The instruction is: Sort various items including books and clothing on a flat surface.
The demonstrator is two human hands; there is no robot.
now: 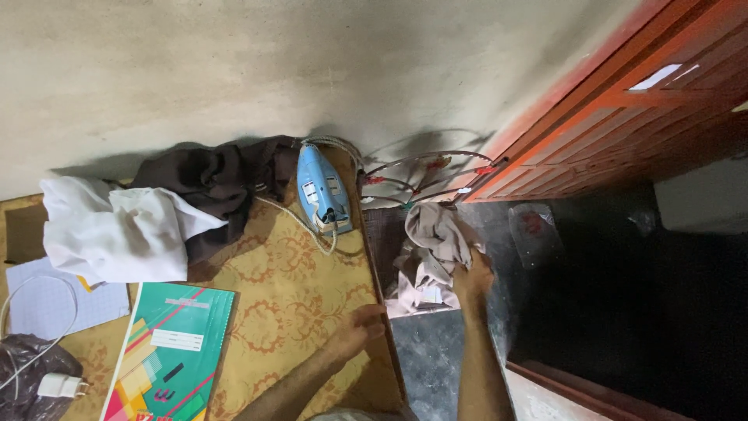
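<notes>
My right hand (473, 278) reaches down off the table's right side and grips a crumpled beige garment (431, 248) lying on the dark floor. My left hand (361, 326) rests on the table's right edge, fingers spread on the yellow patterned cloth (288, 288), holding nothing. A light blue electric iron (322, 191) lies on the cloth near the wall, its braided cord looping beside it.
A dark brown garment (222, 183) and a white garment (117, 230) are piled at the table's back left. A green book (175, 351), graph paper (58, 300) and a white charger (58, 384) lie at the front left. Wire hangers (425, 175) lean by the wall; an orange wooden door (623, 117) stands right.
</notes>
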